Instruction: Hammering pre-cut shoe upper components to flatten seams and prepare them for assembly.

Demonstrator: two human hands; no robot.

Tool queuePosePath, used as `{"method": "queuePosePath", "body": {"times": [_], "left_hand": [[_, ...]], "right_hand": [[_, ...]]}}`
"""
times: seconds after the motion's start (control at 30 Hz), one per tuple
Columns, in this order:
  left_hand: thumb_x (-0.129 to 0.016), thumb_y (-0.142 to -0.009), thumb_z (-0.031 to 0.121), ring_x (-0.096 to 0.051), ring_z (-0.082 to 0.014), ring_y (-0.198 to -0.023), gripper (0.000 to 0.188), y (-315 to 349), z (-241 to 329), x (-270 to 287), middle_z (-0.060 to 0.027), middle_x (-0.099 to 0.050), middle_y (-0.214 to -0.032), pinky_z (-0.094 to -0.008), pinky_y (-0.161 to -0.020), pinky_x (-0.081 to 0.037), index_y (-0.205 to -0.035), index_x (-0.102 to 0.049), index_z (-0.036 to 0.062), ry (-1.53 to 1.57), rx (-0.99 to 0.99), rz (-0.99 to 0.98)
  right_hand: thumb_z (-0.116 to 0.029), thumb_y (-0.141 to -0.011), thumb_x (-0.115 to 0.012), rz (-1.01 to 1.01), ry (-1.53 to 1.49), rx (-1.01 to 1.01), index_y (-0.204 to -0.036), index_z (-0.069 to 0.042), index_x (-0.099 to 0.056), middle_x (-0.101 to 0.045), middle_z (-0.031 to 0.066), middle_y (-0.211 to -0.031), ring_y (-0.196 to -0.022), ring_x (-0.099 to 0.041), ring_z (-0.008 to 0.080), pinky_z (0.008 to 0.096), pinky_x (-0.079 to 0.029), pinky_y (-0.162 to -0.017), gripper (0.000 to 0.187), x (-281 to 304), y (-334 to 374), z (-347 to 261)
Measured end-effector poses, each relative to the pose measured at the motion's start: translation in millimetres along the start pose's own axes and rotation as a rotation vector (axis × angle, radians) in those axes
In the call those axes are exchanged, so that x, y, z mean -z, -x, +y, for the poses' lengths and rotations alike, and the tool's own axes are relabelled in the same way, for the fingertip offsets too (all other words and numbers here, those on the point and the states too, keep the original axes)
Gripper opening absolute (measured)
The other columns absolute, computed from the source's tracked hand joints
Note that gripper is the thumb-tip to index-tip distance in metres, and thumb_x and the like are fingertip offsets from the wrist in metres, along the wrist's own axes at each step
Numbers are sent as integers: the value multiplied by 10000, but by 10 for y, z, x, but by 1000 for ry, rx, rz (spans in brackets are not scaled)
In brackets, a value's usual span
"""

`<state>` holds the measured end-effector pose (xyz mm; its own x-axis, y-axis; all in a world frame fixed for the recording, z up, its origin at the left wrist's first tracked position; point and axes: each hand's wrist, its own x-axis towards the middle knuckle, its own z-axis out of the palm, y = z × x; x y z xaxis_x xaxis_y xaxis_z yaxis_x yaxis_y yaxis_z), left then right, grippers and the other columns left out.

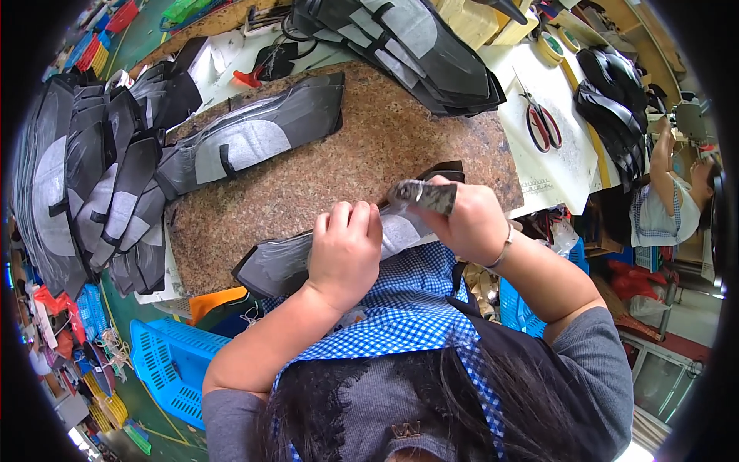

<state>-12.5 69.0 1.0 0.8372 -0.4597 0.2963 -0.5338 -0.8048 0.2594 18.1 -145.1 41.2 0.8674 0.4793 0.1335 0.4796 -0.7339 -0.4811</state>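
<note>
A flat dark grey shoe-upper piece (pixel 275 260) with a light grey patch lies along the near edge of the brown speckled stone slab (pixel 362 138). My left hand (pixel 346 250) is closed on its far edge, fingers curled together and the thumb hidden. Just right of it, my right hand (pixel 473 219) grips a hammer (pixel 422 197) close to its worn metal head, low over the same piece; its handle is hidden. I cannot tell whether the head touches the piece. Farther back on the slab rests a small stack of similar upper pieces (pixel 254 138).
More upper pieces (pixel 54 185) are heaped at the left, and another stack (pixel 408 46) lies at the back. Red-handled scissors (pixel 543 127) and tape rolls (pixel 550 48) are at the right. A blue plastic basket (pixel 173 362) stands below left. Another person (pixel 670 192) sits far right.
</note>
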Motion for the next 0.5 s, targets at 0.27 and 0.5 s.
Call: {"method": "queuePosePath", "body": {"times": [0.27, 0.5], "left_hand": [[-686, -820, 76, -601, -296, -879, 198, 28, -387, 192, -97, -611, -943, -395, -795, -506, -1016, -711, 65, 463, 210, -133], [-630, -842, 86, -583, -263, -904, 200, 267, -104, 104, -48, -599, -950, -394, -790, -480, -1037, -677, 80, 13, 3, 92]], "right_hand": [[-150, -788, -665, -93, 74, 12, -969, -48, -520, -618, 132, -720, -639, -643, 345, 451, -519, -571, 253, -62, -24, -114], [-108, -755, -666, -128, -5, 88, -963, -56, -512, -618, 138, -746, -683, -646, 349, 462, -513, -590, 264, -135, -17, -236]]}}
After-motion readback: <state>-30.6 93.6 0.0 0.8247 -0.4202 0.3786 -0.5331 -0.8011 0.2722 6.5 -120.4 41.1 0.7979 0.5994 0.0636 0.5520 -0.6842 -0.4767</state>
